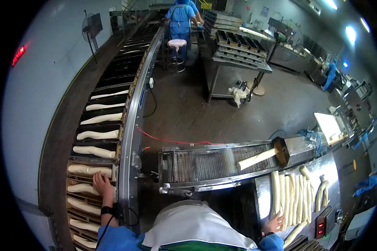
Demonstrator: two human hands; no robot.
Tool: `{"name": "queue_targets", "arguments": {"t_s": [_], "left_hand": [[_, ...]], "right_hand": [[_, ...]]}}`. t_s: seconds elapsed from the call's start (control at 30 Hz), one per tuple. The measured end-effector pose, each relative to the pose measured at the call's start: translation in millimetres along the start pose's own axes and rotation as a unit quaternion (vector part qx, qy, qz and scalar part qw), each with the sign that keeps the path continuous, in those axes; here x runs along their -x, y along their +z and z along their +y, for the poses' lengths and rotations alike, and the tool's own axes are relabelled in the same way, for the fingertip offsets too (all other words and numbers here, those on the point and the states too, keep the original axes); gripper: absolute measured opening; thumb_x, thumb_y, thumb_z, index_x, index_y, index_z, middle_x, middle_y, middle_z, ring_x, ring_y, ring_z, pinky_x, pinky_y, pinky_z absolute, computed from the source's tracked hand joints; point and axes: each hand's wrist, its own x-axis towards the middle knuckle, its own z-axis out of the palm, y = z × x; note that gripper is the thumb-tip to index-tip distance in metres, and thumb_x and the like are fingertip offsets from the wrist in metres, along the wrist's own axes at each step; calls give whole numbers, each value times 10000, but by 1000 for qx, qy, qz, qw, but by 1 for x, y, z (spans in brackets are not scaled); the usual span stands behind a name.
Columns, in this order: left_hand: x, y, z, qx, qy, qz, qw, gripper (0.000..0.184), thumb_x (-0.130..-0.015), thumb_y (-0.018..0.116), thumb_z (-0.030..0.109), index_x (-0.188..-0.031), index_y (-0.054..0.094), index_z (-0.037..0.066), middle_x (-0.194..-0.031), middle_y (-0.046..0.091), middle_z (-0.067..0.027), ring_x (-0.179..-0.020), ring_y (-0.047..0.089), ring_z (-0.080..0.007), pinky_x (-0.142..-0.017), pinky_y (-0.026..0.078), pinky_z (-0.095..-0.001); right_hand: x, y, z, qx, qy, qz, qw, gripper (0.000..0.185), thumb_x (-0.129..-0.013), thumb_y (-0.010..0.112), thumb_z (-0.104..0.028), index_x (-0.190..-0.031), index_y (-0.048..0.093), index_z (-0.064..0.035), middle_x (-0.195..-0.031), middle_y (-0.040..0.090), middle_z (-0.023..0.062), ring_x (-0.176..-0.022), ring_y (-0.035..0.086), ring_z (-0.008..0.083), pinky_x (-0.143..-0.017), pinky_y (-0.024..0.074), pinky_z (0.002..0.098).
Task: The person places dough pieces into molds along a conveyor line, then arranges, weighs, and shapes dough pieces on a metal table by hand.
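Observation:
My left hand [102, 184] reaches over the tray line at the left, its fingers apart and touching the right end of a dough roll [86, 169] lying in a mould. Other dough rolls lie in the moulds [117, 175] above and below it. At the lower right, my right hand [274, 222] rests with spread fingers at the lower end of a row of dough strips [295, 196] on a steel table [263, 196]. Whether its fingertips press on the nearest strip is hard to tell.
A mesh conveyor [205, 165] carries one dough roll [256, 159] out of a metal housing [299, 148]. A scale [321, 228] with a red display stands right of the strips. Farther off are stacked trays [238, 46], a stool [176, 44] and people in blue [180, 19].

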Motion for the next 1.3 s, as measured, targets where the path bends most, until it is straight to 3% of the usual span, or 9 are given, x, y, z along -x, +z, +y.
{"name": "queue_targets", "arguments": {"t_s": [0.17, 0.33, 0.57, 0.83, 1.0, 1.07, 1.1, 1.23, 1.3], "left_hand": [[-2, 9, -7, -21, 17, 20, 999, 384, -948, 409, 253, -1287, 433, 74, -1371, 377, -89, -1325, 228, -252, -1082, 214, -431], [-8, 14, -6, -57, 2, 24, 998, 385, -956, 359, 243, -1294, 431, 73, -1355, 397, -99, -1329, 223, -262, -1108, 160, -435], [6, -2, 15, -103, -5, 42, 994, 372, -962, 345, 239, -1252, 473, 45, -1305, 451, -120, -1303, 277, -278, -1100, 195, -434], [8, 2, 12, -111, 1, 44, 993, 376, -968, 336, 249, -1239, 481, 32, -1309, 450, -128, -1290, 299, -286, -1093, 225, -418], [9, -3, 31, -87, -14, 50, 995, 336, -948, 379, 154, -1237, 467, 7, -1322, 431, -157, -1283, 303, -328, -1078, 232, -441], [-3, 32, 21, -45, 136, 139, 980, 437, -807, 438, -69, -1237, 441, 8, -1308, 414, -213, -1271, 302, -371, -1065, 244, -446], [-12, 50, 32, -4, 180, 152, 972, 499, -736, 459, -88, -1226, 448, 4, -1291, 422, -217, -1259, 317, -372, -1061, 246, -438], [45, 38, 173, 174, 331, -53, 926, 524, -643, 520, -67, -1160, 494, 9, -1137, 502, -198, -1108, 449, -375, -997, 341, -414], [69, 64, 217, 189, 420, -120, 880, 508, -682, 553, -16, -1184, 480, 5, -1147, 512, -203, -1091, 477, -363, -971, 369, -412]], "right_hand": [[-24, -22, 5, 28, -45, -5, 999, 811, -760, 589, -400, -1431, 151, -274, -1481, 71, 192, -1335, 99, 456, -991, 158, 673], [-33, -61, -12, -16, 66, -84, 994, 1257, -500, 857, -311, -1434, 17, -266, -1486, 14, 184, -1353, 49, 430, -1036, 147, 624], [-19, -74, -12, -24, 4, -62, 998, 1149, -556, 839, -291, -1420, 83, -342, -1476, 21, 186, -1342, 88, 439, -1020, 187, 625], [-23, -52, 4, -13, -47, -23, 999, 1052, -626, 757, -442, -1432, 92, -320, -1476, 42, 197, -1313, 180, 461, -994, 216, 628], [-22, -53, 2, -22, -55, -19, 998, 1025, -651, 710, -502, -1437, 78, -321, -1466, 58, 244, -1310, 177, 478, -993, 204, 633], [-20, -56, -1, -23, -54, -22, 998, 1020, -655, 704, -504, -1438, 76, -322, -1463, 59, 251, -1310, 176, 480, -997, 197, 632], [-19, -57, -2, -26, -51, -25, 998, 1014, -659, 697, -505, -1438, 73, -323, -1461, 60, 257, -1309, 175, 483, -1000, 191, 631], [-34, -39, 5, 0, -40, -7, 999, 1014, -660, 688, -511, -1440, 73, -309, -1464, 57, 254, -1308, 183, 478, -1004, 190, 625], [-33, -40, 5, -10, -38, -15, 999, 1025, -648, 705, -488, -1442, 93, -275, -1475, 51, 228, -1322, 165, 454, -1006, 197, 619]]}}
